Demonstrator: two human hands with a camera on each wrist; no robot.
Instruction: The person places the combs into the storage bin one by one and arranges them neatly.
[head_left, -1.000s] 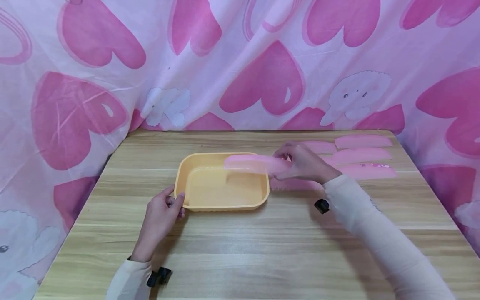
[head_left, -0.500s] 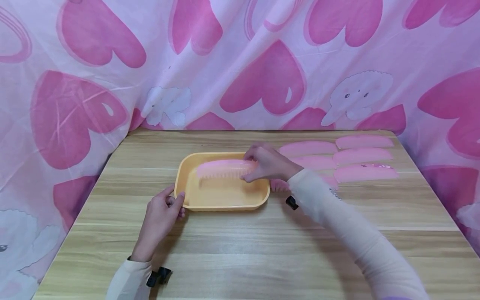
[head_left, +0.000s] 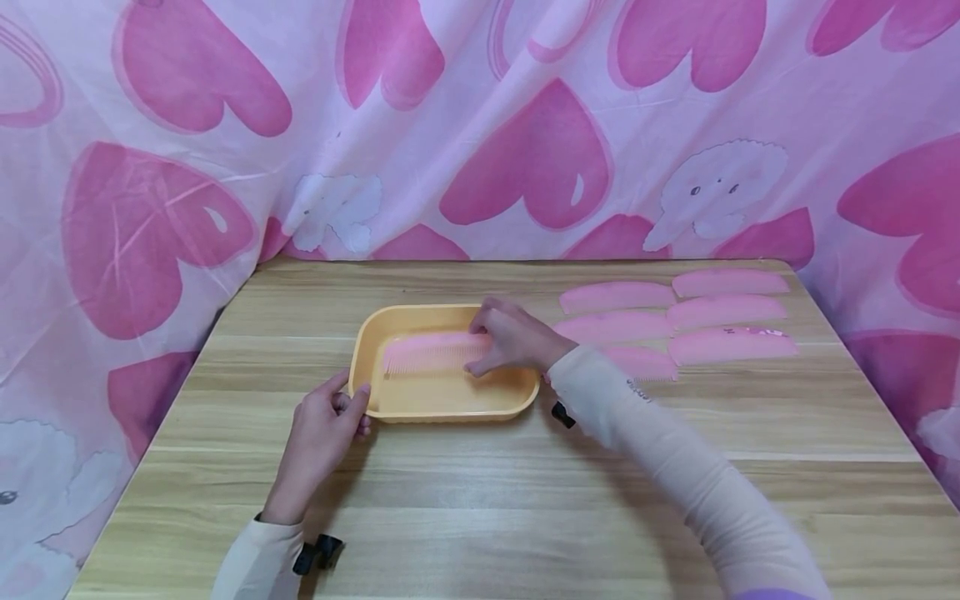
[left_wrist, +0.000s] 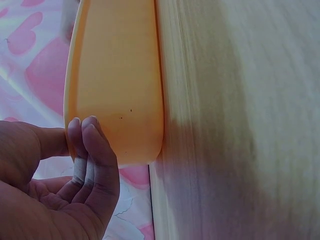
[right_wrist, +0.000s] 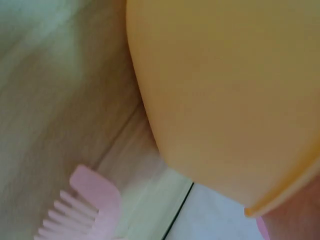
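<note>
A shallow yellow tray (head_left: 442, 413) stands on the table. My left hand (head_left: 322, 429) grips its front left corner, thumb over the rim and fingers outside; the left wrist view shows the same hand (left_wrist: 75, 185) pinching the rim against the tray's outer wall (left_wrist: 120, 75). Inside the tray lies a pink comb (head_left: 427, 353), teeth toward me. My right hand (head_left: 517, 337) reaches over the tray's right side and pinches the comb's right end between thumb and fingers. In the right wrist view the tray wall (right_wrist: 225, 100) hides most of that hand.
Right of the tray, several pink combs lie in two columns, among them a near one (head_left: 641, 363) and a printed one (head_left: 731, 345). One comb's end (right_wrist: 100, 200) shows below the tray in the right wrist view. A heart-patterned curtain (head_left: 525, 158) hangs behind the wooden table (head_left: 480, 508).
My right hand has carried the comb leftward from beyond the tray's right rim and lowered it into the tray. My left hand has stayed at the corner.
</note>
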